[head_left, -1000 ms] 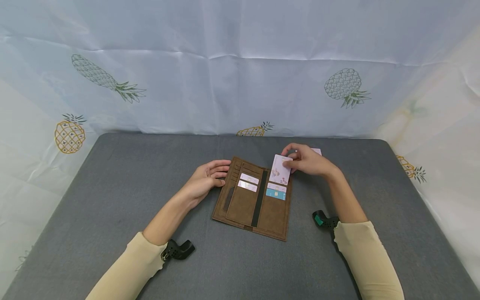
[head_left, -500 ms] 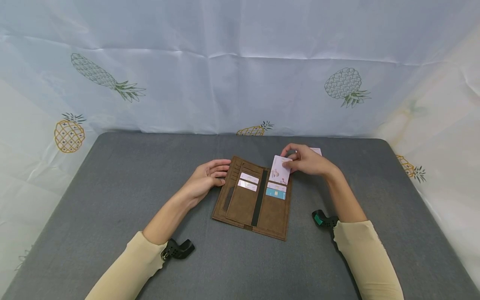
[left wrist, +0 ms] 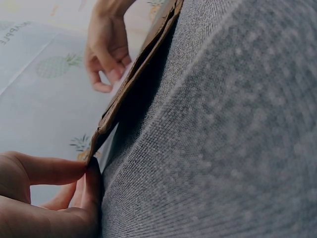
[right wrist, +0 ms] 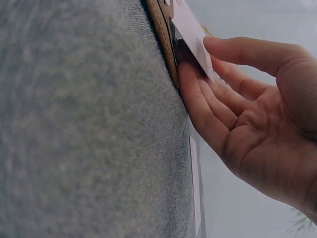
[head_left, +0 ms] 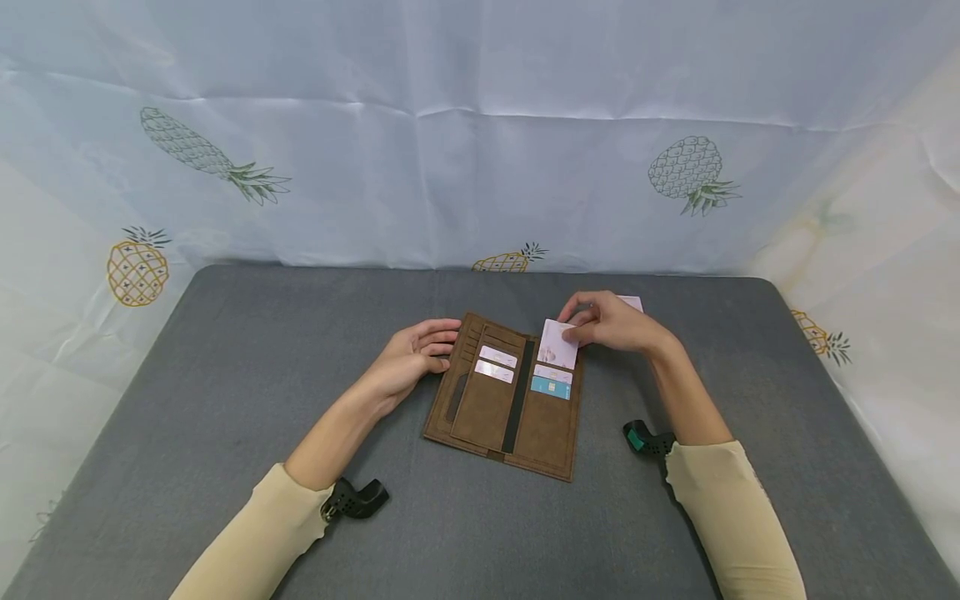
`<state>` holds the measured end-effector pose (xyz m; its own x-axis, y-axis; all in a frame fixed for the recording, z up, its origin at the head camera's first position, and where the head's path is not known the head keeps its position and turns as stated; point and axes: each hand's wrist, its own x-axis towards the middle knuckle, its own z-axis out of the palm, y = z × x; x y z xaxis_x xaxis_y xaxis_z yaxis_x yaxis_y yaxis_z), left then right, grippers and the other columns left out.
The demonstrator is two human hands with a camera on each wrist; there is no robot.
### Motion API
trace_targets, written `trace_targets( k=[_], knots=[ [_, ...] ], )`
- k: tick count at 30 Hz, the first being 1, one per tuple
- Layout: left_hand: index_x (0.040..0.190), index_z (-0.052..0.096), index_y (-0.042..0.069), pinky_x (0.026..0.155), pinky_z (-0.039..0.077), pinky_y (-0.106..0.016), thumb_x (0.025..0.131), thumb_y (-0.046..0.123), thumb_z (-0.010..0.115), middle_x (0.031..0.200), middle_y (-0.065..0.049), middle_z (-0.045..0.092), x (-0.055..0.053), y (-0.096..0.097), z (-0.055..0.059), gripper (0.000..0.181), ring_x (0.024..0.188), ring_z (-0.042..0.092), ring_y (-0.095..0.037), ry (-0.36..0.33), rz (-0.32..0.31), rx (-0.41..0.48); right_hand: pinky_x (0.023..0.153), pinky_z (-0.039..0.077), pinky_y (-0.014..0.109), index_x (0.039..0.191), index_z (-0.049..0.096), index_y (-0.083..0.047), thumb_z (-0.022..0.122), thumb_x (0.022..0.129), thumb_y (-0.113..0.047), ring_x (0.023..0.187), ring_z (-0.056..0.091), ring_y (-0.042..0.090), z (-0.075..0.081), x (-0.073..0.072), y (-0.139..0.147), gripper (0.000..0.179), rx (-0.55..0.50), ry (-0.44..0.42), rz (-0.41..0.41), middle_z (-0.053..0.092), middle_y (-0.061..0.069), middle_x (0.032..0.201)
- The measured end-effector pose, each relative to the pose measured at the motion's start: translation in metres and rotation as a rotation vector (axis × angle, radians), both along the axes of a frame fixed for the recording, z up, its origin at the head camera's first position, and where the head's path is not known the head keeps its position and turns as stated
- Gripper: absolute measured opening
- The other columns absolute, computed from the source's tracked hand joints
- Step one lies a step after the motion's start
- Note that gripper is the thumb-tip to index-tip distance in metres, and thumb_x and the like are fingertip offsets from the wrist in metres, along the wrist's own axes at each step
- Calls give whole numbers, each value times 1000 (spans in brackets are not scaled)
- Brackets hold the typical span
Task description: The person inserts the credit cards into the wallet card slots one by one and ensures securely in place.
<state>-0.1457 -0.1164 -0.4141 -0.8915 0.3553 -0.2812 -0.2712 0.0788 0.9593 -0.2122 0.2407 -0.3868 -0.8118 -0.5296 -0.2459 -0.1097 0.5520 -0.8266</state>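
Note:
A brown wallet (head_left: 480,417) lies unfolded on the grey table, a dark strip running down its middle. My right hand (head_left: 609,322) pinches a pale pink card (head_left: 553,347) by its upper right part, thumb on the face. The card's lower edge is down at the top slot of the wallet's right half. My left hand (head_left: 411,360) grips the wallet's left edge; in the left wrist view, thumb and finger pinch the brown edge (left wrist: 106,121). Below the held card, a pale card (head_left: 553,374) and a blue card (head_left: 551,387) sit in slots.
Two pale cards (head_left: 495,372) fill slots on the wallet's left half. Behind my right hand, another pink card (head_left: 633,302) lies on the grey table (head_left: 300,308), partly hidden. A pale curtain (head_left: 465,183) with pineapple prints hangs along the table's far edge.
My right hand has moved slightly down and left, and the pink card has slid lower, with less of it showing above the slots. The left hand and the wallet have stayed put.

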Motion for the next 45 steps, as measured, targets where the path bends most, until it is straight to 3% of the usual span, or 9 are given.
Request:
trace_targets(
  k=[10,33,45],
  knots=[
    [164,44,7,102,53,-25,98,-15,54,164,-19,48,1,-1,1,70,145,51,-35,7,-8,7,84,60,30,109,77,2,75,99,-4,89,75,12,-2,1,-1,12,29,33,44,81,18,104],
    [163,45,7,99,54,-23,98,-15,54,163,-20,48,2,0,0,69,143,51,-33,9,1,4,81,61,27,109,83,1,73,100,-3,87,76,10,1,4,-2,14,23,39,194,82,19,105],
    [163,45,7,99,54,-23,97,-15,54,163,-20,48,2,0,0,70,144,51,-33,11,-1,0,78,59,26,110,83,-1,74,101,-9,86,73,9,1,4,-3,15,63,55,161,82,16,103]
  ],
)
